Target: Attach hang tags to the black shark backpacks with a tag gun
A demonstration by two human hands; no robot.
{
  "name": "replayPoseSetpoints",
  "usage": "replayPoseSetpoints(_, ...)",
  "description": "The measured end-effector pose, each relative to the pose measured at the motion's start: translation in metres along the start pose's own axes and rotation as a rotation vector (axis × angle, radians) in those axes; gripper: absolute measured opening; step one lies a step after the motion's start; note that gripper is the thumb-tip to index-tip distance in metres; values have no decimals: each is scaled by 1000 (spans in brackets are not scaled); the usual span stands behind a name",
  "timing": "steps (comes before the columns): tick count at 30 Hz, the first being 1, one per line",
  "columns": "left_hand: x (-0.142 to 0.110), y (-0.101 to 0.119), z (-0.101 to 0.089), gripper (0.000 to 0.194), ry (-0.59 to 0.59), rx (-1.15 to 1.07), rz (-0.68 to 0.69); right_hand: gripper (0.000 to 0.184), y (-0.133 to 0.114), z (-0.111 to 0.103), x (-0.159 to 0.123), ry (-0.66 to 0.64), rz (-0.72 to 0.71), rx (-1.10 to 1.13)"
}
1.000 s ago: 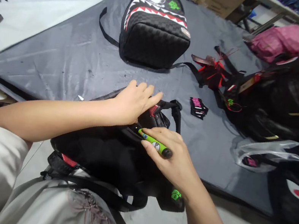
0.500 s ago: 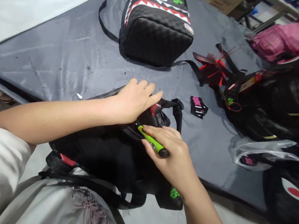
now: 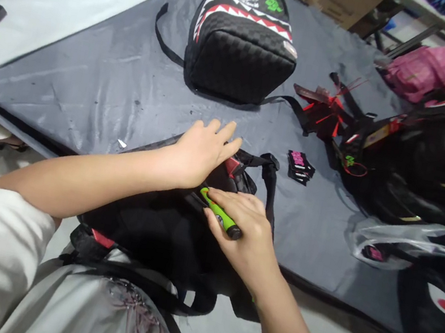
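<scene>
A black backpack (image 3: pixel 144 221) with red trim lies tilted against my body and the table's near edge. My left hand (image 3: pixel 204 149) presses on its upper part, fingers spread and slightly bent over the far edge. Closed in my right hand (image 3: pixel 245 222) is a bright green tool (image 3: pixel 218 212) with a black end. The tool's front end points into a dark fold or opening of the backpack, just below my left wrist; its tip is hidden, so I cannot tell its kind.
On the grey-covered table (image 3: pixel 105 71) stands another checkered backpack (image 3: pixel 244 67) with shark teeth. A small stack of black-and-pink labels (image 3: pixel 300 167) lies right of my hands. Further right are dark bags (image 3: pixel 425 162), red-and-black straps (image 3: pixel 322 109) and a clear plastic bag (image 3: pixel 402 244).
The view has shifted slightly, so the table things sit further right and lower. My left fingers are spread a little more. The green tool stays in my right hand at the backpack.
</scene>
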State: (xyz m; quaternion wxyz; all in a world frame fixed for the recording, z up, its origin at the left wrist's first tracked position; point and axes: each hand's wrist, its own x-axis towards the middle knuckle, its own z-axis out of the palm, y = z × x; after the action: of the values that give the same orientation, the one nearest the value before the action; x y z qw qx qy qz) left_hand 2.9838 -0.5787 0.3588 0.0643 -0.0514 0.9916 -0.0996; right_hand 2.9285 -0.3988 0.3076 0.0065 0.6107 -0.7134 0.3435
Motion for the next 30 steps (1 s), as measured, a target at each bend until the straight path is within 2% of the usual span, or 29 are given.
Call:
replayPoseSetpoints(7,1,0,-3,77,-38,-20,-18,15,-8,7,-11,102,122,-75)
replayPoseSetpoints(18,2,-1,4,74,11,-38,-2,12,-20,27,-19,278,281,-116)
replayPoseSetpoints(30,0,-3,1,70,-6,-54,5,11,-24,36,-12,328,297,-86)
